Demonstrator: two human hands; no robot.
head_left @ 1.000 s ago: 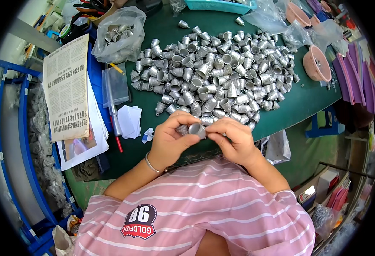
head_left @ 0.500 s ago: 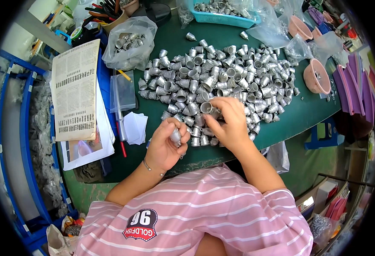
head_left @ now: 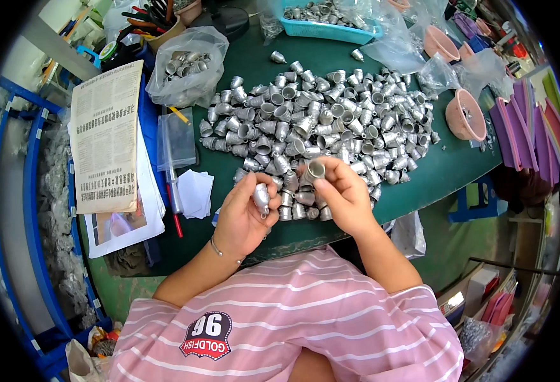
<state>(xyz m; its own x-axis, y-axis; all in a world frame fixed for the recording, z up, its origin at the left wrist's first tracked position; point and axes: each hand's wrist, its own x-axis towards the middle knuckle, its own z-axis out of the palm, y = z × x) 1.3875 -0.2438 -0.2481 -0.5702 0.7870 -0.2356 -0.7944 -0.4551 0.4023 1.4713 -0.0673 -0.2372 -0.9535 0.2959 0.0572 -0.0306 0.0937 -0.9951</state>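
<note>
Between the curled fingers of my left hand is a small silver metal cup with a loop on its end; the loop points down toward my palm's edge. My right hand pinches another silver metal cup between thumb and fingers, its open mouth facing up. Both hands are raised at the near side of a wide pile of the same cups, which lie at all angles on the dark green table. The two held cups are apart from each other.
A clear bag of cups, a blue tray and a pink bowl stand around the pile. To the left lie a newspaper, white paper slips and a red pen. Purple folders stand at the right.
My right hand has drawn back from the pile toward me, lifting a cup. The cup in my left hand shows more, its loop now visible. The whole view has shifted slightly.
</note>
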